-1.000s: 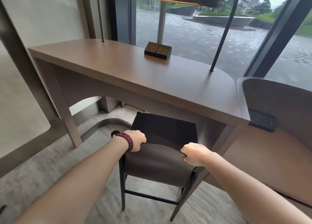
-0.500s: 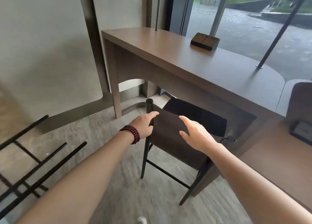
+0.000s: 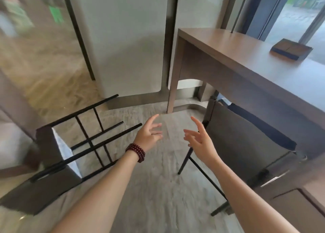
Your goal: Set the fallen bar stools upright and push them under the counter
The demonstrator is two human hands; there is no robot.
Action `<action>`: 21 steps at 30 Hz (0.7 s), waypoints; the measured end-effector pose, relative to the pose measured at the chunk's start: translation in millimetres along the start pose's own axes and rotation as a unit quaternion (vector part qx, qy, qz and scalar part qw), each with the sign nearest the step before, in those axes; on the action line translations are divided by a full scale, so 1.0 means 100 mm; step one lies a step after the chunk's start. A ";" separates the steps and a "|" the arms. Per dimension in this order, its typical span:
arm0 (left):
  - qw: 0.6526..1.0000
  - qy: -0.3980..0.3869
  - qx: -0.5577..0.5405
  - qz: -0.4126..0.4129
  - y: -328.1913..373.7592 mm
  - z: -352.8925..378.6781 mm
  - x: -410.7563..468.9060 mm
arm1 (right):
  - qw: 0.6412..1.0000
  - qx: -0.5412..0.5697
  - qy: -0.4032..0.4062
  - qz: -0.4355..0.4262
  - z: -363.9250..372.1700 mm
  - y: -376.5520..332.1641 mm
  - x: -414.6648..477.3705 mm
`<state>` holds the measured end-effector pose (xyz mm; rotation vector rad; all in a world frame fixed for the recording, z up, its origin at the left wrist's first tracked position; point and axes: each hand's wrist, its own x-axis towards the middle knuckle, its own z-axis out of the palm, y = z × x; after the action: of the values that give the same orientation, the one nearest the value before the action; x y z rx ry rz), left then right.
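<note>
Fallen bar stool (image 3: 44,192) on its side on the floor (image 3: 158,188) at left, legs pointing toward the left hand (image 3: 148,136), right hand (image 3: 202,145) beside it, both hands spread and empty, upright stool (image 3: 242,145) just right, seat partly under the worktop (image 3: 246,57)

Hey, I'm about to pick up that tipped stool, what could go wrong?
The fallen stool has legs pointing toward your open left hand and right hand; stepping in, you might trip on them. Swinging it upright could knock its legs against the standing stool or the counter. Your bracelet could catch on them too.
</note>
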<state>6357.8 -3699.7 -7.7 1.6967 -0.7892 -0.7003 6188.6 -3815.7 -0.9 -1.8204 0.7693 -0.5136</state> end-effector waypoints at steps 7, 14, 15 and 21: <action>0.994 0.085 -0.062 -0.027 -0.36 -1.10 -0.65 | 0.993 0.077 -0.090 -0.025 1.22 -0.38 -0.10; 0.985 0.146 -0.066 -0.059 -0.94 -2.58 -1.48 | 0.978 0.119 -0.168 -0.021 2.86 -0.84 -0.49; 0.984 0.154 -0.060 -0.066 -1.03 -2.80 -1.61 | 0.976 0.125 -0.177 -0.018 3.10 -0.91 -0.56; 0.970 0.211 -0.067 -0.102 -1.58 -4.03 -2.22 | 0.962 0.155 -0.223 0.007 4.49 -1.21 -0.89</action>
<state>6562.4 -3260.0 -49.9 1.7353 -0.2664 -0.4904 6455.4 -3427.3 -50.0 -1.5538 0.3671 -0.1853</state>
